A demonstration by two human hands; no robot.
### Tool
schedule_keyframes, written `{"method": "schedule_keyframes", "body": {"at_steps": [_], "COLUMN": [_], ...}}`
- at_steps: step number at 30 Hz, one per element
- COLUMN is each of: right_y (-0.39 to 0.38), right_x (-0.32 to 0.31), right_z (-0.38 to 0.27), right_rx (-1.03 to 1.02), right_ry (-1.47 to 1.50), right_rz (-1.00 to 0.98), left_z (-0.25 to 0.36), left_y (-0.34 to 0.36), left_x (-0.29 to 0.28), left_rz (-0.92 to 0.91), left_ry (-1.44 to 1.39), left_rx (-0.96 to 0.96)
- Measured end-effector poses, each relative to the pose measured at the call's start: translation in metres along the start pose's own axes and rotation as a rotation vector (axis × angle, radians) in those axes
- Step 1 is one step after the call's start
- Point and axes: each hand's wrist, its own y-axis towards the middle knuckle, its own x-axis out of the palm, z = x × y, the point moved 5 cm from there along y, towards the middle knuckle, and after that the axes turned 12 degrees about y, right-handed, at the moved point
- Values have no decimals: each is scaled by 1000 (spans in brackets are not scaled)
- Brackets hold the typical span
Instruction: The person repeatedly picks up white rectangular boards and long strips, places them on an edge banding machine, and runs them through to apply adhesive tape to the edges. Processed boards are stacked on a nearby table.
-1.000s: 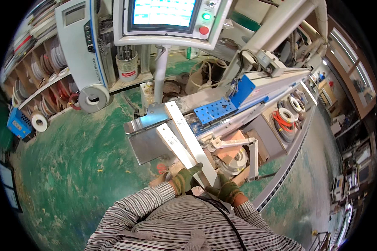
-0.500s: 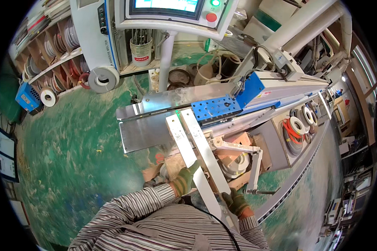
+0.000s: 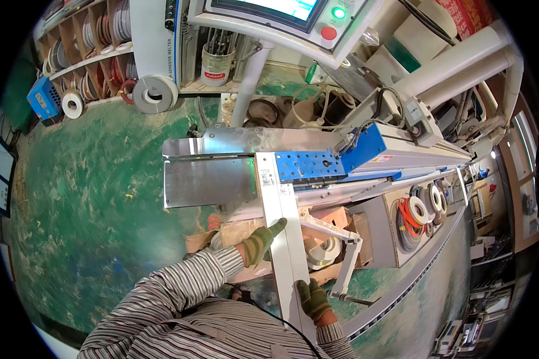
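Observation:
Two long white strip panels lie side by side, their long edges together or nearly so, slanting from the machine towards my body. The left panel (image 3: 272, 200) reaches farther forward, its far end beside the blue perforated plate (image 3: 307, 164); a printed label sits near that end. The right panel (image 3: 295, 245) lies slightly nearer to me. My left hand (image 3: 258, 244), in a green-brown knit glove, grips the left panel's edge with fingers on top. My gloved right hand (image 3: 313, 300) is closed around the right panel's edge close to my body. Both undersides are hidden.
A flat metal plate (image 3: 206, 182) extends left of the panels. Above hangs a control screen box (image 3: 305, 36) with a red button. A jointed white arm (image 3: 346, 263) and an open compartment of edging rolls (image 3: 410, 224) stand right. A rack of rolls (image 3: 81, 54) is far left.
The panels, spread apart before, have come together side by side. The right one has drawn back relative to the left one. Both hands still hold them, and the whole view has shifted.

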Motion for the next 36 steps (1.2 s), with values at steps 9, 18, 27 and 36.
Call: {"method": "schedule_keyframes", "body": {"at_steps": [9, 18, 27, 36], "right_y": [8, 8, 8, 15], "right_x": [6, -10, -8, -11], "right_z": [20, -4, 17, 5], "right_rx": [-35, 16, -20, -121], "right_ry": [88, -90, -21, 79], "right_rz": [-12, -51, -5, 6], "left_z": [37, 33, 58, 54], "left_y": [-14, -1, 0, 20], "left_x": [-14, 3, -13, -13], "left_rz": [388, 29, 147, -31], "left_ry": [732, -389, 58, -224], "left_rx": [483, 284, 389, 271]}}
